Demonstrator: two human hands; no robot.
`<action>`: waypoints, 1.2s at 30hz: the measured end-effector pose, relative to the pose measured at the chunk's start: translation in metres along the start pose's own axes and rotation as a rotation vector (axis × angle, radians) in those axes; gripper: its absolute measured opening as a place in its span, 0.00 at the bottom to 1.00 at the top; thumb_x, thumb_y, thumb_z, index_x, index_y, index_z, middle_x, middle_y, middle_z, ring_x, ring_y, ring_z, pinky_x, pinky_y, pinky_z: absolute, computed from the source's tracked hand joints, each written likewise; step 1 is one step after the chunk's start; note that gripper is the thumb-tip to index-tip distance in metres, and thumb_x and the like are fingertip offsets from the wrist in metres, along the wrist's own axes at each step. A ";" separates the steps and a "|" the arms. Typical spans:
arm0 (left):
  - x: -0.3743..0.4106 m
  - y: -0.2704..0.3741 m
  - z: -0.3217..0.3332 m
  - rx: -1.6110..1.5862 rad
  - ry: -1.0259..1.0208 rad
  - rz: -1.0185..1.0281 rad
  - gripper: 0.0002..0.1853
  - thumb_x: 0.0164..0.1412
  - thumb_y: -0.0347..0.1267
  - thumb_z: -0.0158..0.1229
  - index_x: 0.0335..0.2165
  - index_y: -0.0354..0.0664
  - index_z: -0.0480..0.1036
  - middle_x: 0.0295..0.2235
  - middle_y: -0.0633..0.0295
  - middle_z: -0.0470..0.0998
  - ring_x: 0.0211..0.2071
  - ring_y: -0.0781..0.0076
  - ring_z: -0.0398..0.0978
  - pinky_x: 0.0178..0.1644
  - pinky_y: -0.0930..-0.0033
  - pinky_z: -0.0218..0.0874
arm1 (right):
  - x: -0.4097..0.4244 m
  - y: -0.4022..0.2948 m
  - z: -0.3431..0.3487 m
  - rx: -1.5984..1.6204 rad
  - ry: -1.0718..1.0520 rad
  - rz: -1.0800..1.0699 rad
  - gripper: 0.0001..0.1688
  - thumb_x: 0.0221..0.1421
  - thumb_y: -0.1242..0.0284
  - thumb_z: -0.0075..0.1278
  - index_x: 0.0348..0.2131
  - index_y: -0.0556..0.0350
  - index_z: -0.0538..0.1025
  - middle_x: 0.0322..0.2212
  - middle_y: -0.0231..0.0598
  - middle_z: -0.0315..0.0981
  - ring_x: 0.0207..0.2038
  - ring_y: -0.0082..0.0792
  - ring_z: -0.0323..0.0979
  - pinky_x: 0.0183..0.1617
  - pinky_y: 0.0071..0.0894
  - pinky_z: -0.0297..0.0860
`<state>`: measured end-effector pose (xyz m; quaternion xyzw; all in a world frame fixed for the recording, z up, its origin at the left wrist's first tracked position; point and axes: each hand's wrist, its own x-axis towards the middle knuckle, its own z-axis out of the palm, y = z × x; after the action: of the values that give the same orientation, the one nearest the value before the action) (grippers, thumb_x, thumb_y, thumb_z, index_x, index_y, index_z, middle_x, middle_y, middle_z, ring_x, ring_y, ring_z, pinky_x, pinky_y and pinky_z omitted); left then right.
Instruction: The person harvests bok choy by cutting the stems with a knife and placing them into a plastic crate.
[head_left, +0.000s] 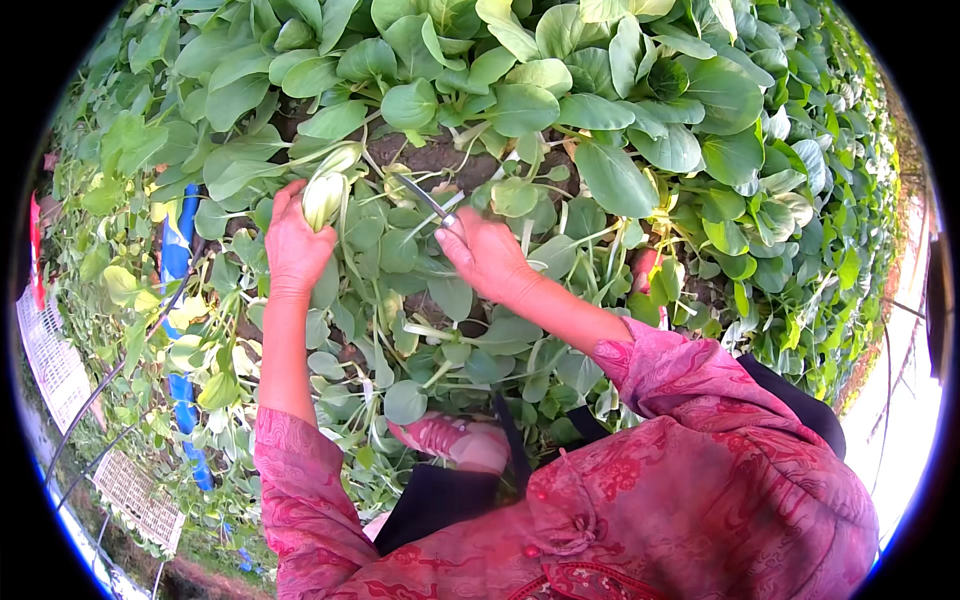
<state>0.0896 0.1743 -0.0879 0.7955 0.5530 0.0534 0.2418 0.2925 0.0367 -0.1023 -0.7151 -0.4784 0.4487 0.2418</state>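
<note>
My left hand (298, 238) is closed around a pale green leafy vegetable head (325, 199), its stem base turned towards me and its leaves pointing away to the upper left. To its right, my right hand (487, 253) grips a knife (424, 196), whose narrow metal blade points up and left over the plants. The knife's handle is mostly hidden in the fingers. Between and below both hands lie cut or loose leaves (450, 296) and stalks. Beyond the hands, broad-leaved greens (521, 109) stand in dark soil (420, 154).
A blue plastic strip or pipe (177, 255) runs along the left. Two white plastic crates (56, 356) (139, 499) lie at the far left, near thin dark rods. A pink shoe (435, 435) stands among the leaves below the hands. Dense greens continue on the right.
</note>
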 end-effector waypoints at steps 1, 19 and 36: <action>0.000 -0.003 0.001 -0.003 0.001 0.002 0.24 0.37 0.26 0.51 0.40 0.37 0.69 0.49 0.55 0.64 0.44 0.55 0.68 0.49 0.63 0.59 | -0.001 -0.001 -0.002 0.056 0.047 -0.023 0.21 0.56 0.60 0.42 0.30 0.65 0.64 0.19 0.55 0.68 0.25 0.57 0.68 0.30 0.47 0.64; 0.001 -0.008 0.005 -0.033 0.004 0.011 0.25 0.37 0.27 0.50 0.41 0.40 0.69 0.48 0.57 0.65 0.46 0.57 0.66 0.50 0.64 0.58 | 0.083 -0.023 0.037 0.225 -0.037 0.217 0.23 0.55 0.60 0.41 0.31 0.68 0.72 0.30 0.63 0.70 0.38 0.58 0.69 0.44 0.45 0.64; -0.004 -0.015 -0.005 -0.134 0.038 -0.077 0.20 0.36 0.24 0.54 0.35 0.33 0.70 0.34 0.57 0.74 0.32 0.62 0.73 0.40 0.68 0.63 | 0.064 -0.022 0.028 -0.051 -0.291 0.268 0.23 0.54 0.59 0.41 0.37 0.60 0.74 0.37 0.57 0.70 0.42 0.53 0.68 0.48 0.42 0.63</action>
<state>0.0733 0.1764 -0.0894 0.7545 0.5830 0.0959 0.2857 0.2663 0.1011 -0.1252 -0.7059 -0.4203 0.5630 0.0901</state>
